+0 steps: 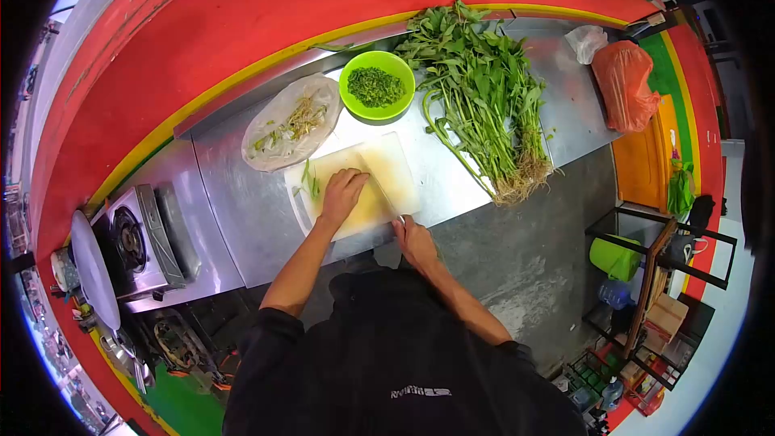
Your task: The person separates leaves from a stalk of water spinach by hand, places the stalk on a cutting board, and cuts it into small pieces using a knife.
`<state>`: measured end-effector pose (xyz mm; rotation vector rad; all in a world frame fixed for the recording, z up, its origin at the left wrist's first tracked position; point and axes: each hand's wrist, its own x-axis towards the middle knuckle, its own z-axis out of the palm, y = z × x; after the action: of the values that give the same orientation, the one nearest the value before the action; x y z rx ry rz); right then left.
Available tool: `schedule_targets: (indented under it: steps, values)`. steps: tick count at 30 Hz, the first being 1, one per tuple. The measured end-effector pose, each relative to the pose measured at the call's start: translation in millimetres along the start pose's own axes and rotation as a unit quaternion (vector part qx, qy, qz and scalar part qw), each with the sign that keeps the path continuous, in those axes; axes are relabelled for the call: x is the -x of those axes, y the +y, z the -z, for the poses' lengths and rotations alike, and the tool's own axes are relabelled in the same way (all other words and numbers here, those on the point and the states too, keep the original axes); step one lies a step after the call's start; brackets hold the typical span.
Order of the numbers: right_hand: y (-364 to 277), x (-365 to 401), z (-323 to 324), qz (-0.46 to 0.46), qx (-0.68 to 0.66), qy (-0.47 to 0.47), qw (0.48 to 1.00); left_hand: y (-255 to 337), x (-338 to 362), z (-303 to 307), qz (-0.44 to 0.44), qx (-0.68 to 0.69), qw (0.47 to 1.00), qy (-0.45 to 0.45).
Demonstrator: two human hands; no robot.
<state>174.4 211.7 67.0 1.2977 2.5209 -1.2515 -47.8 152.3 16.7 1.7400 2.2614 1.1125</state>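
Observation:
My right hand (416, 242) is wrapped round the handle of a kitchen knife (382, 186), whose blade slants across a white cutting board (401, 163). On the board, my left hand (345, 193) has its fingers bent and drawn together, with the fingertips close to the blade. Whatever is under those fingers is hidden. Some cut green pieces (310, 182) lie left of my left hand. Behind the board stands a lime green bowl (377, 114) holding chopped greens (374, 87). To its left is a clear plastic bag (269, 154) with root ends and trimmings on it.
A large heap of leafy greens with roots (492, 97) covers the steel counter (218, 186) right of the bowl. Farther right sits a red plastic bag (626, 85). A gas stove (137, 238) stands at the left. A wire rack (646, 274) is at the lower right.

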Motion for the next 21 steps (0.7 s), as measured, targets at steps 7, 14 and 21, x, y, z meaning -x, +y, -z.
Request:
schedule_targets:
  steps: [7, 14, 21]
  values:
    - [-1, 3, -6, -0.005, -0.005, -0.004, 1.000, -2, -2, 1, -0.017, -0.007, 0.999, -0.028]
    - [13, -5, -21, 0.016, 0.031, -0.004, 0.999, -6, -5, 2, -0.045, -0.013, 0.997, -0.058]
    - [12, -24, -28, 0.019, 0.066, 0.021, 0.997, -7, -5, 10, -0.080, -0.075, 0.986, -0.128]
